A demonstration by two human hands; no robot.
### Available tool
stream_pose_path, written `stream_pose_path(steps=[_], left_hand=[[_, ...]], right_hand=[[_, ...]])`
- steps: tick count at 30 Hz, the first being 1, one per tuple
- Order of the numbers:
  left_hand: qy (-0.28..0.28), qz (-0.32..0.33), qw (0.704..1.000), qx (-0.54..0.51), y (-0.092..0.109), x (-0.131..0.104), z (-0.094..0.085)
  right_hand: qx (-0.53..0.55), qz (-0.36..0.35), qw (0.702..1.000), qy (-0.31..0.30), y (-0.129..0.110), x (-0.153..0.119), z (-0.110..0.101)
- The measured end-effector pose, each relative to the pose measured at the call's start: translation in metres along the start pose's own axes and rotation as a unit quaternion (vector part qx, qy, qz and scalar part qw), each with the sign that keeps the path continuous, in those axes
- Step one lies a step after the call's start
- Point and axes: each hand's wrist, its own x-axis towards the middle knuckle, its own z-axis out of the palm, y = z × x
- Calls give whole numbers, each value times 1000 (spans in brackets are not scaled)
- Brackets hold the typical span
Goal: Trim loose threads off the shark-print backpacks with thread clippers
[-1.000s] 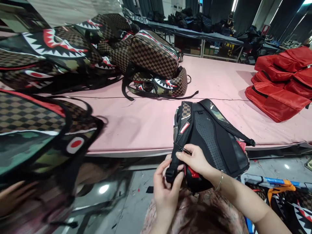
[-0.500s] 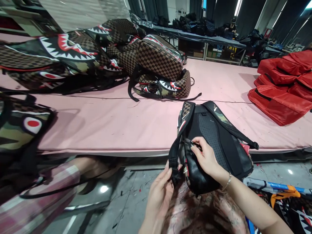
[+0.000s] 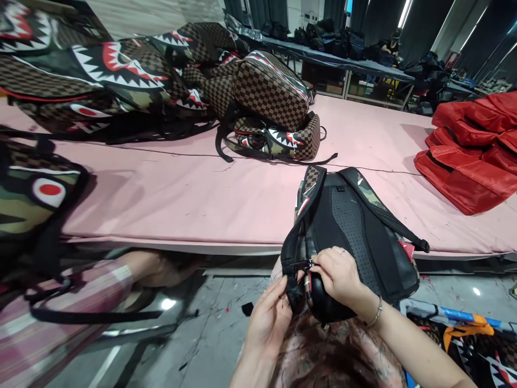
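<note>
A backpack [image 3: 355, 237] leans against the table edge and rests on my lap, its black padded back and two shoulder straps facing up. Around the lower end of its left shoulder strap [image 3: 290, 258] my left hand [image 3: 269, 312] is closed. The fingers of my right hand [image 3: 337, 275] pinch a small dark piece with a shiny spot at the bag's left side, just beside that strap. Whether it is a zipper pull I cannot tell. Below this hand bulges the glossy black lower side of the bag.
On the pink-covered table [image 3: 181, 205], checkered shark-mouth backpacks [image 3: 274, 91] pile up at the back left and red bags [image 3: 464, 156] at the right. Another person's plaid-clothed leg [image 3: 81, 307] and a backpack [image 3: 44, 199] are at left. A blue-and-orange frame [image 3: 464, 318] stands lower right.
My right hand has moved down and left along the bag's side, towards the strap, and pinches at a new spot. My left hand stays at the strap. The view has shifted slightly.
</note>
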Motion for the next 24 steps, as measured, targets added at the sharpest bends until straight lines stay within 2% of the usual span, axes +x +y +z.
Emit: stream_pose_path(steps=[6, 15, 19, 22, 24], left_hand=[[-21, 9, 1000, 10, 0, 0, 0], [-26, 11, 1000, 3, -3, -1, -2], [-17, 19, 999, -22, -7, -1, 0], [-29, 15, 999, -26, -8, 0, -1], [-28, 6, 999, -18, -6, 0, -3]], right_hand=[[42, 28, 999, -12, -1, -5, -1], [29, 15, 999, -16, -5, -2, -2], [-23, -7, 999, -29, -12, 0, -2], [-43, -1, 999, -25, -14, 1, -1], [-5, 22, 1000, -9, -13, 1, 1]])
